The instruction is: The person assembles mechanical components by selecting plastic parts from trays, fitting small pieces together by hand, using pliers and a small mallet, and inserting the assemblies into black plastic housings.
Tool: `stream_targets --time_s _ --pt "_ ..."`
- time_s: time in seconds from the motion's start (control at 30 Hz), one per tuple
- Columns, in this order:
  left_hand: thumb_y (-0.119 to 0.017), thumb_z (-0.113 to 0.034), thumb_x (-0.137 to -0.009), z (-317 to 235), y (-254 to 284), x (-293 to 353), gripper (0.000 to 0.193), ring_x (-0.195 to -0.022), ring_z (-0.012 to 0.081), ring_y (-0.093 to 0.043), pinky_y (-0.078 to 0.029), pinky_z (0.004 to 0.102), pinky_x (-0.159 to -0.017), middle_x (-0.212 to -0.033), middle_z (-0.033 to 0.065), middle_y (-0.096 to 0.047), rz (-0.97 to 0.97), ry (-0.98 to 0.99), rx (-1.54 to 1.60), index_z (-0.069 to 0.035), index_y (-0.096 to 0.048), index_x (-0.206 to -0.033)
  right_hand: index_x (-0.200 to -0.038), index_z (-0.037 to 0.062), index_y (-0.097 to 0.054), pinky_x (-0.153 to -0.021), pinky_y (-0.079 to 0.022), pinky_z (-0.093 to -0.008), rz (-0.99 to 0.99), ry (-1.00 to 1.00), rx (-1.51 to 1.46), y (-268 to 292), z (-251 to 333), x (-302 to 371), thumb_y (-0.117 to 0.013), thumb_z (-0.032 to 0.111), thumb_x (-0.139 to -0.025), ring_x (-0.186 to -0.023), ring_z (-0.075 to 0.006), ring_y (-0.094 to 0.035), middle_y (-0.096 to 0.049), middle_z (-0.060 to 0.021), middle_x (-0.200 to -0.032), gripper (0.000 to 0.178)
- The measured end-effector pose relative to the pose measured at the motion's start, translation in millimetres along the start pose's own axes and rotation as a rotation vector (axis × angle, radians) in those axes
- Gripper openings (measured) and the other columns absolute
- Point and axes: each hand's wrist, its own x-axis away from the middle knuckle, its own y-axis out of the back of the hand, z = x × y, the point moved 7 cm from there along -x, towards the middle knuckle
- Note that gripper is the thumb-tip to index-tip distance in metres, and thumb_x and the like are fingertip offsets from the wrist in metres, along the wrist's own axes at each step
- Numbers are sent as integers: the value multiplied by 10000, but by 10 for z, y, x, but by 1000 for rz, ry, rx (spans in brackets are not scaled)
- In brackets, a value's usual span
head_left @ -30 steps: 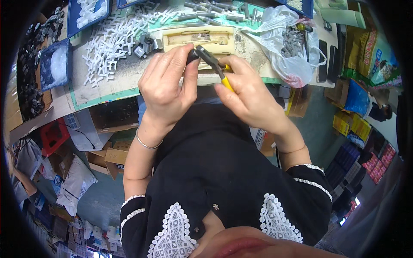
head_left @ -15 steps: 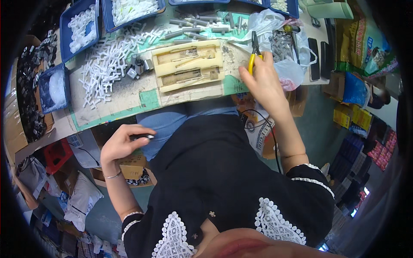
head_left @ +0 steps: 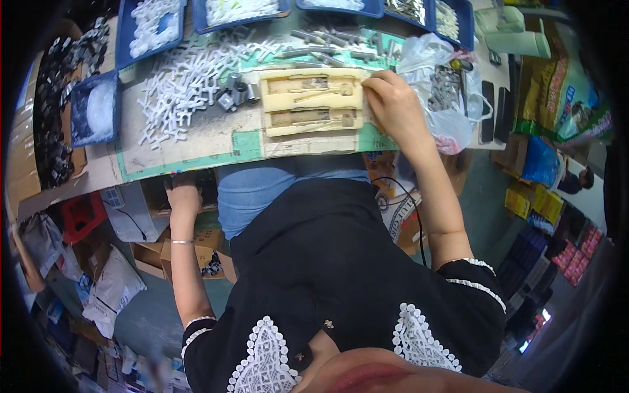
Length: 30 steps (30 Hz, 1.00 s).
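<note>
One table (head_left: 209, 135) carries our work, and we judge the step in hand to be a two-level reach, above and below its front edge; we would do it slowly, watching the lower hand first. Its green border (head_left: 246, 145) marks the edge our left wrist should clear before rising. Leftward, the pile of white cross-shaped pieces (head_left: 177, 95) leaves us little room to sweep. Rightward, the plastic bag (head_left: 458, 121) bulges close by the right hand, so a sideways move could snag it. Between pile and bag lies the cream block (head_left: 311, 103), flat, recesses upward; the narrow strip in front of it gives us our best room. Under the table's left part, an open box (head_left: 155, 196) backs the left hand (head_left: 185, 192), whose fingers are lost in shadow; we cannot tell what they hold. Our right hand (head_left: 396, 106) is curled, fingertips near the block's right end; contact or grip we cannot tell. Smallest, shiny metal pieces (head_left: 226, 100) sit just beside the block's left end, easily knocked.
</note>
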Motion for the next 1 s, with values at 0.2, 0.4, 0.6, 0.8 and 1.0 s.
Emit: stream_targets --time_s 0.2,0.4,0.6,0.8,1.0 --pt "-658 -81 -771 -605 1717 96 311 -698 309 -609 -494 371 -704 -794 136 -643 55 -150 1057 -10 -618 -1071 -852 7 -629 -695 -491 -358 -114 -55 -160 184 -76 -213 -583 27 -775 -774 -310 -611 -619 -127 -830 91" --pt "-567 -7 -723 -1223 2451 -306 407 -989 259 -533 -420 350 -827 -1095 109 -563 -748 -472 318 -45 -557 -1128 -880 -5 -624 -772 -483 -375 -99 50 -90 79 -3 -512 -595 52 -791 -878 -318 -594 -604 -148 -963 110" --pt "-548 -53 -709 -1274 2350 -502 340 -935 216 -531 -418 328 -764 -960 74 -562 -861 -492 210 -26 -572 -1047 -843 3 -650 -759 -486 -345 -250 -34 -268 581 -164 -837 -640 60 -762 -857 -293 -611 -630 -124 -871 99" --pt "-546 -46 -720 -1193 2339 -518 320 -907 234 -517 -417 341 -745 -948 66 -551 -963 -342 281 -42 -584 -1038 -970 30 -647 -773 -483 -351 -344 49 152 751 -744 -2095 -645 121 -746 -876 -268 -613 -642 -127 -916 242" --pt "-559 -72 -778 -1138 2340 -619 236 -867 240 -522 -408 346 -716 -928 68 -551 -963 -236 325 -46 -578 -1012 -1118 60 -587 -866 -468 -408 -201 -186 413 350 -1525 -2985 -618 144 -720 -1003 -341 -568 -616 -175 -973 407"
